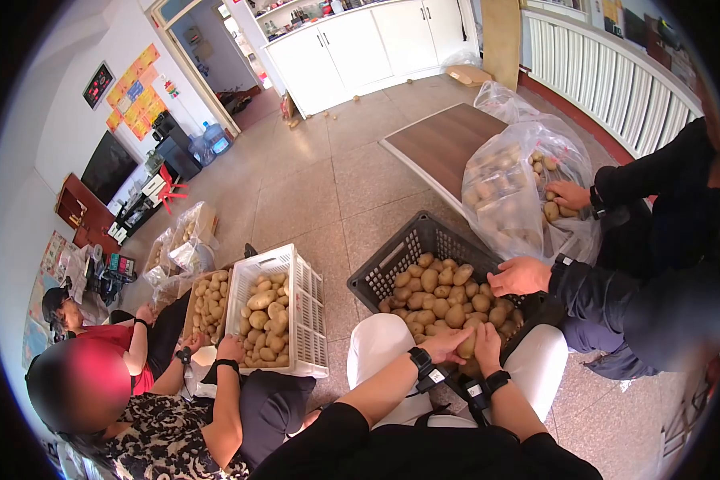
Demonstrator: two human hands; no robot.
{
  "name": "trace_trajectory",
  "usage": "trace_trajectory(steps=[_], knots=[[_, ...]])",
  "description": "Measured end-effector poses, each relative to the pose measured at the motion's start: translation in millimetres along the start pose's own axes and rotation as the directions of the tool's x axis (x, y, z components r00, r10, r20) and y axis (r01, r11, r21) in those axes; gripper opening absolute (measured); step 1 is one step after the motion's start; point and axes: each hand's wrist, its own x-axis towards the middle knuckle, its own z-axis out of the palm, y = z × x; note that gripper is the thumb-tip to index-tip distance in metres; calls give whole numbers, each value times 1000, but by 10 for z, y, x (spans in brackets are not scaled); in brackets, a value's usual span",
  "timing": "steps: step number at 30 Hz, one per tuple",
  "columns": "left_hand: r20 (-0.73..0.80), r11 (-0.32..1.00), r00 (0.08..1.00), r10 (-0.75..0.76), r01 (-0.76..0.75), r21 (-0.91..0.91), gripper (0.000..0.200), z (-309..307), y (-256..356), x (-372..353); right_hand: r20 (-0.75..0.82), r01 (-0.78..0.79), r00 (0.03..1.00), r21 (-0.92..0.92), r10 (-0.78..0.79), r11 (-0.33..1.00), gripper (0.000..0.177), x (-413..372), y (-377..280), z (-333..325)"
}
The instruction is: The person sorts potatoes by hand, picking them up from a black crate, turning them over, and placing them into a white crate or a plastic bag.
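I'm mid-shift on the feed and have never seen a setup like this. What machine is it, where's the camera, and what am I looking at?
No machine here: these are a person's bare hands. The one picture comes from a camera on that person's head, looking forward and down. The left hand and right hand appear to hold one potato between them, over a black crate of potatoes. To the left is a white crate of potatoes; farther ahead, to the right, a clear plastic bag of them. The dark-sleeved hand at the black crate isn't the wearer's.
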Motion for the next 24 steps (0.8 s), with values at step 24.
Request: trace_trajectory(steps=[24], knots=[[-120, 962, 986, 112, -138, -237, 28, -97, -32, 20, 337, -149, 937, 151, 91, 977, 27, -121, -119, -16]])
